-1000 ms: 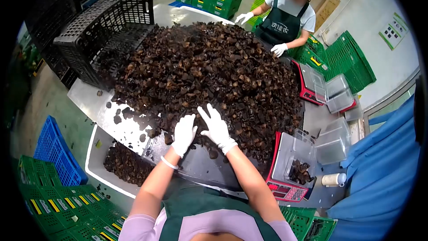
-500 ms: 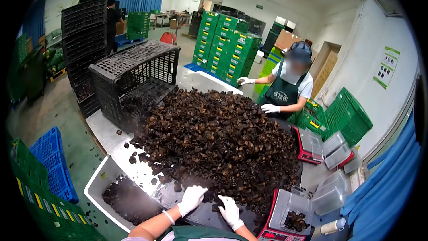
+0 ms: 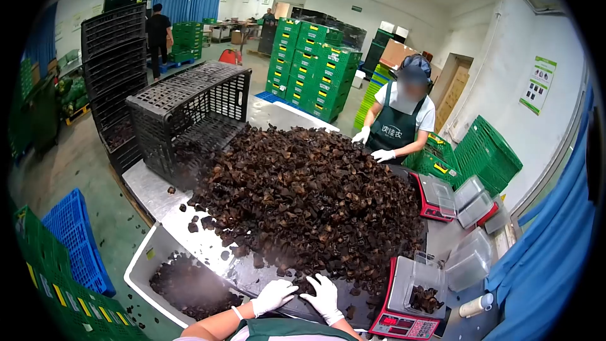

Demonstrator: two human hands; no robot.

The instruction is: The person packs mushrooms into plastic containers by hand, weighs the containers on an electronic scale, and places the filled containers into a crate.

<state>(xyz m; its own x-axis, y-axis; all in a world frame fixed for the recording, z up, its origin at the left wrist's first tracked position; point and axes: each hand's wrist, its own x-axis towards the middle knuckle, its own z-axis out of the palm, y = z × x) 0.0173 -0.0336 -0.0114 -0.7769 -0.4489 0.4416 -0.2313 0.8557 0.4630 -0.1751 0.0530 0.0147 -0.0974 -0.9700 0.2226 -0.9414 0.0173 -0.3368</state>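
Note:
A large pile of dark brown fungus pieces [image 3: 303, 196] covers the middle of the metal table [image 3: 154, 186]. At its near edge, my left hand [image 3: 274, 296], in a white glove, rests with fingers pointing right and apart, holding nothing visible. Close beside it, my gloved right hand [image 3: 324, 297] has its fingers spread at the pile's edge. Small dark pieces lie between and beyond the fingertips. Right of my hands, a red scale [image 3: 404, 325] bears a clear plastic box [image 3: 421, 281] with some pieces inside.
A black crate [image 3: 189, 107] lies on its side at the table's far left. A white bin [image 3: 142, 265] with fungus stands at the near left. Across the table, a co-worker [image 3: 398, 120] touches the pile. A white bottle [image 3: 475, 305] lies at the right.
The view has tilted up, so my hands sit lower in the picture. My hands have come closer together than one second ago. The co-worker's hands have moved nearer each other.

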